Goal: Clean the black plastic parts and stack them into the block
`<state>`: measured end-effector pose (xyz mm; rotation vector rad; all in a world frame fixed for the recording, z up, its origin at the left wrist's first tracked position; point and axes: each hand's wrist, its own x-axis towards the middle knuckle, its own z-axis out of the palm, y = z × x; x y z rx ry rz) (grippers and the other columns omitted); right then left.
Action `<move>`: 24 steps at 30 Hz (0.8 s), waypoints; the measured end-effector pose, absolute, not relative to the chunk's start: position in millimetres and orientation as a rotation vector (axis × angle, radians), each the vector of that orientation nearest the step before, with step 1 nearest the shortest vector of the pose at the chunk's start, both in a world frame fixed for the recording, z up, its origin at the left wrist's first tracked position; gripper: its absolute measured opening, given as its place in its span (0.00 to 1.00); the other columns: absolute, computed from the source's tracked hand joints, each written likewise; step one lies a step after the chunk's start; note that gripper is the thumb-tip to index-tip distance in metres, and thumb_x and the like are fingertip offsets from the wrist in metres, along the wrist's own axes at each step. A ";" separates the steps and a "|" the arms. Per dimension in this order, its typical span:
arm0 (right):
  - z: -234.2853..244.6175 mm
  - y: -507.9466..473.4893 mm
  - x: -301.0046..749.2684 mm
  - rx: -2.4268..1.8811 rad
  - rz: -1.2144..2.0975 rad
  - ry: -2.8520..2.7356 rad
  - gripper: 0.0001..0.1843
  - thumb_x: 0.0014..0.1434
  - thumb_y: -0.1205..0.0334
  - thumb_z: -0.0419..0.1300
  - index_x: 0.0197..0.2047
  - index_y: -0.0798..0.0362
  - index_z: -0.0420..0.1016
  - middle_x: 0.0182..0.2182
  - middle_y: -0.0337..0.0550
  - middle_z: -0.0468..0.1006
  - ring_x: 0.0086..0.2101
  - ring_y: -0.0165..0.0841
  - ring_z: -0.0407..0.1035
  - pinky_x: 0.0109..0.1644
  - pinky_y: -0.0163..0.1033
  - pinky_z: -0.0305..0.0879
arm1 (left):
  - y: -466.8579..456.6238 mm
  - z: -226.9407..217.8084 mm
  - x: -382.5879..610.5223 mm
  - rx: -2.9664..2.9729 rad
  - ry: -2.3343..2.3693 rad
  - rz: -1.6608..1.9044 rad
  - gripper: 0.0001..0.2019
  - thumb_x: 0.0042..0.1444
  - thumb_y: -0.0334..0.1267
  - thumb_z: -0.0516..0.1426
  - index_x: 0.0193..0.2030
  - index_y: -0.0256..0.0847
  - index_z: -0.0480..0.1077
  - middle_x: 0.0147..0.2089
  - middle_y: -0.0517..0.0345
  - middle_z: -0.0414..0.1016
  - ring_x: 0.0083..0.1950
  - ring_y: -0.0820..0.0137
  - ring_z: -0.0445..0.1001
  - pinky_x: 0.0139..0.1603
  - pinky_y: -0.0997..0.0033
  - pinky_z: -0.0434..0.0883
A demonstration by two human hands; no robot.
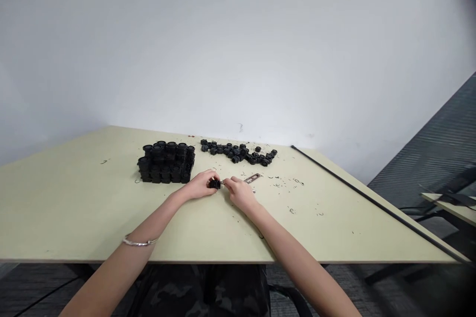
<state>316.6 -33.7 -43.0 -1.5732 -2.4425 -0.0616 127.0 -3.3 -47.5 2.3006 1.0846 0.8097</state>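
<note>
My left hand [203,184] is closed around a small black plastic part [214,184], held just above the table in front of me. The fingers of my right hand [240,193] pinch a slim knife-like tool [253,178]. Its thin metal tip reaches the right end of the part, while a slotted, brownish-grey end sticks out beyond my hand. My fingers hide the tool's middle, so its exact kind is unclear. Left of my hands stands a stacked block of similar black parts [167,163]. Behind them lies a loose heap of black parts [238,152].
Thin black shavings [293,182] are scattered over the pale table [92,208], mostly to the right. A long black strip [357,190] runs along the table's right side. The white wall [223,49] rises behind. Another table [449,205] stands at far right.
</note>
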 end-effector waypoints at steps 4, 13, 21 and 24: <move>-43.6 -31.4 317.8 -1.600 -0.073 -2.452 0.17 0.64 0.65 0.44 0.50 0.44 0.69 0.40 0.42 0.74 0.40 0.31 0.68 0.34 0.33 0.53 | -2.5 -48.5 127.1 2.326 1.055 0.818 0.13 0.44 0.33 0.56 0.39 0.41 0.70 0.42 0.55 0.71 0.38 0.68 0.71 0.39 0.68 0.69; -47.8 -27.9 316.2 -1.628 0.000 -2.415 0.17 0.59 0.69 0.47 0.45 0.45 0.72 0.41 0.40 0.77 0.38 0.33 0.70 0.33 0.33 0.53 | -1.2 -50.2 128.2 2.213 1.053 0.795 0.14 0.45 0.35 0.57 0.41 0.39 0.70 0.43 0.55 0.75 0.43 0.66 0.73 0.45 0.67 0.70; -42.4 -29.0 315.3 -1.686 0.260 -2.296 0.15 0.56 0.69 0.49 0.39 0.49 0.76 0.35 0.43 0.79 0.36 0.34 0.71 0.35 0.32 0.56 | 0.9 -54.5 128.3 2.266 0.997 0.808 0.12 0.46 0.33 0.56 0.39 0.39 0.70 0.42 0.56 0.74 0.43 0.68 0.73 0.43 0.71 0.71; -39.0 -28.8 314.3 -1.674 0.345 -2.292 0.15 0.56 0.68 0.49 0.38 0.51 0.77 0.34 0.44 0.79 0.35 0.33 0.70 0.36 0.32 0.57 | 0.2 -52.6 127.9 2.405 1.014 0.788 0.12 0.47 0.33 0.55 0.40 0.40 0.70 0.42 0.56 0.74 0.43 0.67 0.72 0.41 0.70 0.69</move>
